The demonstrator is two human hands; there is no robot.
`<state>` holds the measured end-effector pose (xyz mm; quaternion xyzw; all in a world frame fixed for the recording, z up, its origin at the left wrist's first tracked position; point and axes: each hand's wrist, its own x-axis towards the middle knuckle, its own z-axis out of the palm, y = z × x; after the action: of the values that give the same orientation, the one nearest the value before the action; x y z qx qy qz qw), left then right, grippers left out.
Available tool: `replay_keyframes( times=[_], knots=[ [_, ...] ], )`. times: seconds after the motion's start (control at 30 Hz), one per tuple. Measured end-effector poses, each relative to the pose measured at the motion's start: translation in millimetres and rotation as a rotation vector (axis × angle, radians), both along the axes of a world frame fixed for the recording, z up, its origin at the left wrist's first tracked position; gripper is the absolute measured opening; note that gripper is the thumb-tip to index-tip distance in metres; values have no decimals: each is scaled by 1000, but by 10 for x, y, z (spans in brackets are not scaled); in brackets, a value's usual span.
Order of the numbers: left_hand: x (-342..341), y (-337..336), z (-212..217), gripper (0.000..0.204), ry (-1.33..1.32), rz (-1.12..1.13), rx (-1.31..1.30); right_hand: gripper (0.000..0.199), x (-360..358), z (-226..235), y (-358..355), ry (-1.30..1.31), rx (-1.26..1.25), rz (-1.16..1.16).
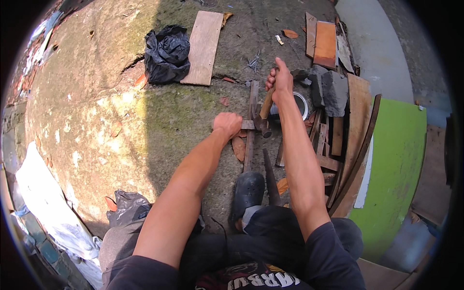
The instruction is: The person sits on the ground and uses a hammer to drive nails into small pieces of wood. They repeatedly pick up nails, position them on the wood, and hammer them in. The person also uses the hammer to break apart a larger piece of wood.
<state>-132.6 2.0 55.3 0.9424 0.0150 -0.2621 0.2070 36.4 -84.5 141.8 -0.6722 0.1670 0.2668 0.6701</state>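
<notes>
My right hand (280, 81) is closed round the wooden handle of a hammer (266, 107). Its dark metal head rests at or just above a narrow wooden strip that lies lengthwise on the ground. My left hand (227, 124) is closed on the left end of a short wooden piece (248, 124) set crosswise over the long wooden strip (249, 150). The hammer head is right beside this crossing. My dark clog (248, 189) stands at the near end of the strip. Whether a nail is under the hammer cannot be seen.
Loose nails (253, 62) lie beyond the strip. A round can (300, 105), partly behind my right forearm, stands near grey stone blocks (334, 93). Scrap boards (356, 130) and a green panel (394, 169) lie right. A black plastic bag (167, 54) sits beside a flat board (203, 48).
</notes>
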Motion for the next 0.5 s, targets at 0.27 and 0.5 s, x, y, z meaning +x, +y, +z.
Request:
replay_keyframes(
  times=[0.27, 0.5],
  knots=[
    [19, 85, -47, 22, 44, -21, -42, 32, -217, -32, 55, -157, 35, -57],
    [58, 109, -35, 21, 82, -24, -59, 25, -315, -72, 72, -250, 122, -142]
  ],
)
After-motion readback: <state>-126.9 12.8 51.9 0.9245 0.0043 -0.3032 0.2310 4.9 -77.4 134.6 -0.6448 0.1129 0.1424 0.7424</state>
